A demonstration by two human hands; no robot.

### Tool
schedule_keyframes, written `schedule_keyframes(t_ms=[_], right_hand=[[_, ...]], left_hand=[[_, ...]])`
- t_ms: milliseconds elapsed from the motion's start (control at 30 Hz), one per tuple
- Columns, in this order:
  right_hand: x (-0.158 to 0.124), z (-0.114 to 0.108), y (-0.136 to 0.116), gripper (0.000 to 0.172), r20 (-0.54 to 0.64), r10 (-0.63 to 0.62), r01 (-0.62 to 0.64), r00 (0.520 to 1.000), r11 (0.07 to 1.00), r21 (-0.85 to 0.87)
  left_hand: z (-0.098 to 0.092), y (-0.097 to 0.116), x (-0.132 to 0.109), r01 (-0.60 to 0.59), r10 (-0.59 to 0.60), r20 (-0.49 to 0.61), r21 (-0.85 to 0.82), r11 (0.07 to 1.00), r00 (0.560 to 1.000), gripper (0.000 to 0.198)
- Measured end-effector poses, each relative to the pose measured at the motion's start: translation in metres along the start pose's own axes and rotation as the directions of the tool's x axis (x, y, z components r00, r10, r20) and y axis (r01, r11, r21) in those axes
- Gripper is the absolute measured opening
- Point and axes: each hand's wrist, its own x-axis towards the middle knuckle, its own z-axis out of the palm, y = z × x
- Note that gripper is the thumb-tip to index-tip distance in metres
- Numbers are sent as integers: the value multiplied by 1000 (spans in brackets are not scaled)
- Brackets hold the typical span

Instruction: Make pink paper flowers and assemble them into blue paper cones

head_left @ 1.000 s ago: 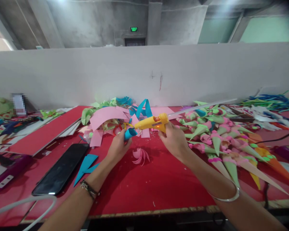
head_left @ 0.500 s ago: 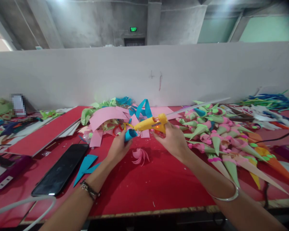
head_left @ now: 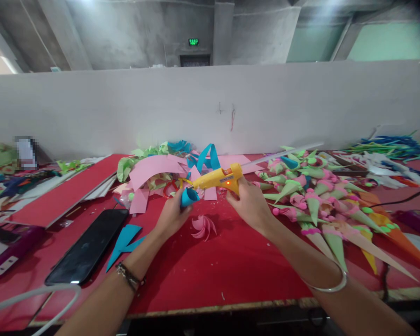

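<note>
My left hand (head_left: pixel 172 212) is closed round a rolled blue paper cone (head_left: pixel 189 198), its open end facing up and to the right. In my right hand (head_left: pixel 250 203) is a yellow hot glue gun (head_left: pixel 215 178), with an orange light lit on its side and a long clear glue stick (head_left: pixel 283 152) sticking out of the back. The gun's nozzle sits at the rim of the blue cone; whether it touches I cannot tell. Below the hands, a pink swirled paper piece (head_left: pixel 203 227) lies on the red tabletop (head_left: pixel 203 275). Cut blue paper pieces (head_left: pixel 123 245) lie beside my left forearm.
A black phone (head_left: pixel 87 247) lies at the left, near a purple power strip (head_left: pixel 16 252) and a white cable (head_left: pixel 56 289). Pink paper sheets (head_left: pixel 157 169) and scraps pile up behind my hands. Several paper cones (head_left: pixel 313 205) heap at the right. A white partition (head_left: pixel 143 107) stands behind.
The glue gun has shifted slightly left, bringing its nozzle closer to the blue cone's rim. My left hand has hardly moved and still holds the cone.
</note>
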Motion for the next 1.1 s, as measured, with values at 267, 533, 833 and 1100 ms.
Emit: schedule_keyframes(t_ms=[267,533,833,1100], right_hand=[[0,-3,0,30,32,-43,42,999,999,24],[0,-2,5,28,86,-170,173,982,984,-36],[4,-2,15,31,120,-283,292,951,955,-60],[5,-4,17,33,134,-250,263,959,960,-97]], left_hand=[[-2,3,1,-3,3,-6,3,1000,1000,30],[-6,6,2,-16,16,-10,65,998,1000,15],[-12,-5,4,-52,51,10,172,984,999,16],[-17,-6,4,-45,39,28,268,962,999,23]])
